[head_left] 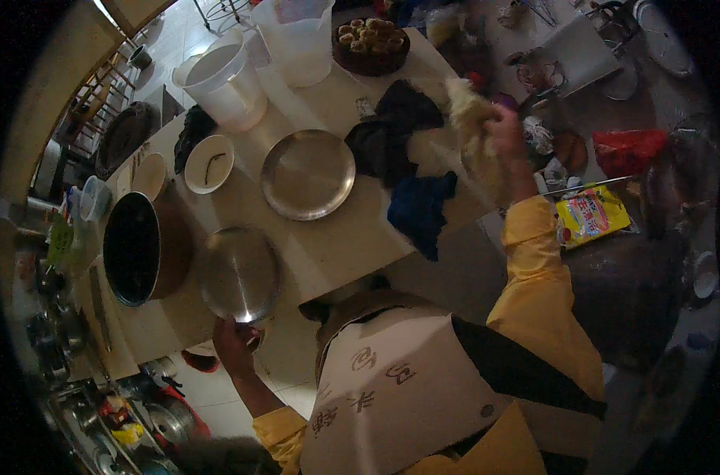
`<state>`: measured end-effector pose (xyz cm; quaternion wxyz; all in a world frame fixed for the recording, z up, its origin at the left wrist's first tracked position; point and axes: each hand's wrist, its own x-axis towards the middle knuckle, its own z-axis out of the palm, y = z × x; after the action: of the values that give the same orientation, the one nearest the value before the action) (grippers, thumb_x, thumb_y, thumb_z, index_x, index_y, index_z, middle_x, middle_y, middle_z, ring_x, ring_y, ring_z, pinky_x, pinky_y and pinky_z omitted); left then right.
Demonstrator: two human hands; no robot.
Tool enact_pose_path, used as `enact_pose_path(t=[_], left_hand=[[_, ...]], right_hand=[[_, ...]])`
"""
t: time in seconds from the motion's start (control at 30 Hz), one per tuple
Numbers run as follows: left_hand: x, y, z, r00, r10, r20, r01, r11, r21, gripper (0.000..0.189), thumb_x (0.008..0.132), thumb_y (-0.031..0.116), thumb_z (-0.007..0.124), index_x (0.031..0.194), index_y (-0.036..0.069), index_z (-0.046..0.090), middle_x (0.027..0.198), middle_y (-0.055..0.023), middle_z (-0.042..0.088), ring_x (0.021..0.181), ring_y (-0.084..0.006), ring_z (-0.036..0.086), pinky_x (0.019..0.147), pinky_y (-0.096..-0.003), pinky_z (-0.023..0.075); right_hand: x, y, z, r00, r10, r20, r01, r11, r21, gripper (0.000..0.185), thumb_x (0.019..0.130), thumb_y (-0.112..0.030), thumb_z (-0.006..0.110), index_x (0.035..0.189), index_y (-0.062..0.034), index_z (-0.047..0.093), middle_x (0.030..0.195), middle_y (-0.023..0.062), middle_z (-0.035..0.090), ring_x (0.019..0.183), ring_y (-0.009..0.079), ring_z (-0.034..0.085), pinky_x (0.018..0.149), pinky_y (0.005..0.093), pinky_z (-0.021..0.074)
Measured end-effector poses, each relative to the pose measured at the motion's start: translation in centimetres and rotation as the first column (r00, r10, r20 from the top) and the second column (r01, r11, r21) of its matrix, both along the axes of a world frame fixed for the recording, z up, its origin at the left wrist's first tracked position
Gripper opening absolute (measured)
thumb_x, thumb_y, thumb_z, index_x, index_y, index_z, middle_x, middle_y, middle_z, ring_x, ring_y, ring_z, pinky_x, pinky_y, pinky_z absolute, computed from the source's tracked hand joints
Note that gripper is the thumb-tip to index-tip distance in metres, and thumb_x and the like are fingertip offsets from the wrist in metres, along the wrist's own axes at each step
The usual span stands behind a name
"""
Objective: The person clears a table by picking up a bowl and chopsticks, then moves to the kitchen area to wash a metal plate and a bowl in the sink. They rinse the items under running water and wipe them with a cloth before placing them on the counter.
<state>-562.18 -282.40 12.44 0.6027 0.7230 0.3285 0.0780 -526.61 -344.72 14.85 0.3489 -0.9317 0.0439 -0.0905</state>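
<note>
My left hand (pixel 235 344) grips the near rim of a round metal plate (pixel 241 276), which is tilted over the table's near edge. With my right hand (pixel 506 133), blurred, I hold a pale yellowish cloth (pixel 469 119) by the table's right end. A second round metal plate (pixel 308 175) lies flat at mid-table. Between it and my right hand are a crumpled black cloth (pixel 383 145) and a dark blue cloth (pixel 422 208), which hangs over the table edge. Left of the gripped plate stands a large pot with a dark interior (pixel 131 249).
On the table (pixel 348 243) stand a white bowl (pixel 209 164), a translucent plastic bucket (pixel 232 83), a taller plastic container (pixel 300 47) and a dark bowl of food pieces (pixel 371 47). A yellow packet (pixel 594 215) lies on the right-hand surface. Metal pans (pixel 164 421) are at lower left.
</note>
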Motion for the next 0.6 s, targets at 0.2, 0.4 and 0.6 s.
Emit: enact_pose_path(t=[0.2,0.4,0.6], left_hand=[[0.2,0.2,1.5,0.995,0.101,-0.015,-0.101,0.950,-0.297,0.024,0.100,0.023,0.053,0.112,0.003,0.058,0.078,-0.0064,0.065,0.060,-0.0139,0.060,0.053,-0.0268,0.0489],[1.7,-1.6,3.8,0.992,0.124,-0.017,-0.124,0.948,-0.294,0.021,0.100,0.020,0.054,0.110,0.001,0.057,0.080,-0.0060,0.063,0.057,-0.0134,0.059,0.051,-0.0273,0.0487],[-0.2,0.8,-0.3,0.997,0.057,0.041,-0.046,0.971,-0.235,0.021,0.100,0.018,0.053,0.110,0.001,0.059,0.076,-0.0058,0.060,0.056,-0.0156,0.060,0.051,-0.0279,0.0488]], right_hand=[[-3.3,13.1,4.1,0.990,-0.069,0.125,0.116,0.898,-0.425,0.045,0.079,-0.013,0.071,0.124,-0.0150,0.065,0.121,0.0217,0.062,0.111,0.0416,0.062,0.096,0.0465,0.0499],[5.7,17.6,-1.0,0.967,0.251,0.043,-0.206,0.869,-0.449,0.038,0.083,-0.019,0.068,0.120,-0.0129,0.065,0.113,0.0205,0.058,0.108,0.0423,0.059,0.091,0.0487,0.0491],[8.8,17.7,-3.3,0.900,0.424,-0.099,-0.412,0.754,-0.512,0.031,0.092,-0.018,0.051,0.115,-0.0088,0.068,0.109,0.0219,0.067,0.107,0.0432,0.063,0.094,0.0500,0.0496]])
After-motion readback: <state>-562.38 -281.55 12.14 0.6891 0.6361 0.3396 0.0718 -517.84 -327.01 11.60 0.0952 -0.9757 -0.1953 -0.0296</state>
